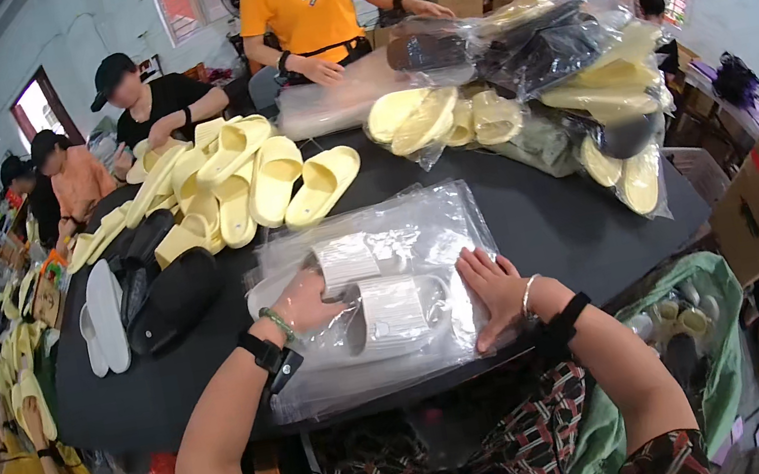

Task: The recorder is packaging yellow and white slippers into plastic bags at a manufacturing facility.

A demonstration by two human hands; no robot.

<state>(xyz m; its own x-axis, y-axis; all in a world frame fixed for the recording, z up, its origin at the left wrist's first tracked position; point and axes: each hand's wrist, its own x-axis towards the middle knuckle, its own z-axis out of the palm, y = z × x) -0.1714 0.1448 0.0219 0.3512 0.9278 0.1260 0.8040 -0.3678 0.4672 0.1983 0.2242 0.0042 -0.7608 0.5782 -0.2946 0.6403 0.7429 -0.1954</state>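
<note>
A pair of white slide slippers [394, 312] lies side by side on a stack of clear plastic bags [442, 216], with clear film over at least part of them. My left hand [306, 303] is at their left end, closed around the farther slipper [346, 259], its thumb between the two and its other fingers partly hidden. My right hand [493, 294] lies flat on the plastic to the right of the slippers, fingers spread and holding nothing.
Pale yellow slippers [320, 186] are heaped at the far left of the black table [552, 237], beside black slippers [172, 299] and white ones [102, 316]. Bagged slippers [607, 85] pile up far right. A co-worker in orange [303, 7] stands opposite. A green sack [712, 280] stands right.
</note>
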